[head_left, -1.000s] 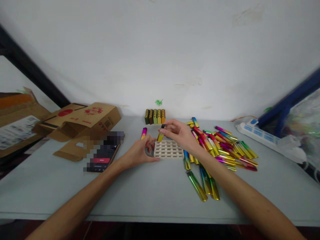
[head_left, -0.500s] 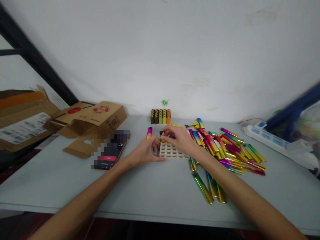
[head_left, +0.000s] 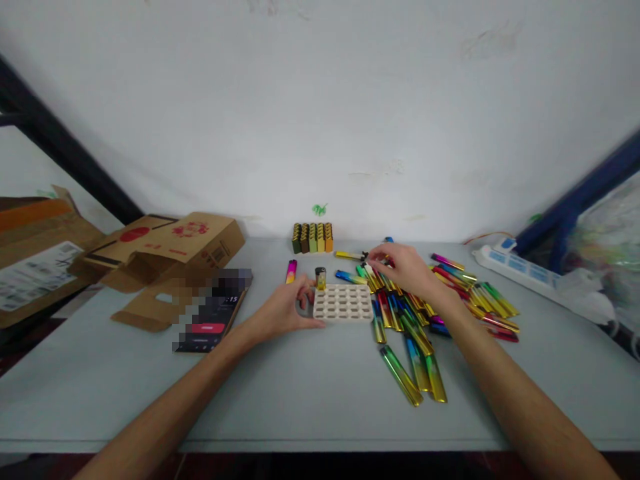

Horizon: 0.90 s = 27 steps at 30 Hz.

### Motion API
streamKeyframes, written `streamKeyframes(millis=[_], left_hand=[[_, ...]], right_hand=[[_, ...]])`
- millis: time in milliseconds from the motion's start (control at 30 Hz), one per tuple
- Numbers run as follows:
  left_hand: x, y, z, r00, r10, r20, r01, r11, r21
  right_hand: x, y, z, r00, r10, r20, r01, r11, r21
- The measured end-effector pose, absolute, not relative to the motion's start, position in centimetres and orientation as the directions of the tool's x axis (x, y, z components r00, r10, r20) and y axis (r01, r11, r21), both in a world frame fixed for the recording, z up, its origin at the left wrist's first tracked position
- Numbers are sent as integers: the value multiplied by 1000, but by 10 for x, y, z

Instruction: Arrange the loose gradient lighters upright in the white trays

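My left hand (head_left: 289, 308) grips the left edge of a white slotted tray (head_left: 343, 316), thumb at its front corner. One yellow lighter (head_left: 321, 279) with a black top stands upright in the tray's back left corner. Beyond the tray's right side, my right hand (head_left: 406, 268) is over a pile of shiny multicoloured lighters (head_left: 400, 319). Its fingers are bent and closed around a lighter whose dark end (head_left: 365, 256) shows at the fingertips; most of it is hidden. A pink-and-yellow lighter (head_left: 291, 271) lies behind my left hand.
A block of upright lighters (head_left: 313, 239) stands against the wall. To the left are a phone (head_left: 213, 320), an opened cardboard box (head_left: 200, 233) and another carton (head_left: 37, 250). A white power strip (head_left: 543, 277) lies at the right.
My right hand has left the yellow lighter in the tray's corner and moved right to the pile. My left hand stays at the tray. The whole view has shifted slightly.
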State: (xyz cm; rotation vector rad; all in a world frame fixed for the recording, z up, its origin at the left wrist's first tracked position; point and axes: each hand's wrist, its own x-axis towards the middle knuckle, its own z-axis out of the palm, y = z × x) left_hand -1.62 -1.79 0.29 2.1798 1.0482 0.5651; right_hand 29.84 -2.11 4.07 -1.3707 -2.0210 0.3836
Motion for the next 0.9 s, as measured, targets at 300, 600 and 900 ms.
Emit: streamKeyframes(millis=[300,600,900], left_hand=[[-18,-17,5,614,780,124,510,-511,692],[-17,-19,6,607,785,123,511,-504,696],[-16,-17,5,596,793,127,522,-503,689]], right_hand=[[268,-5,20,-460,838,294,727,545,-416],[256,0,28,-337,894,296,685,449,-574],[273,-50,36,-255,948,190,-74,177,-981]])
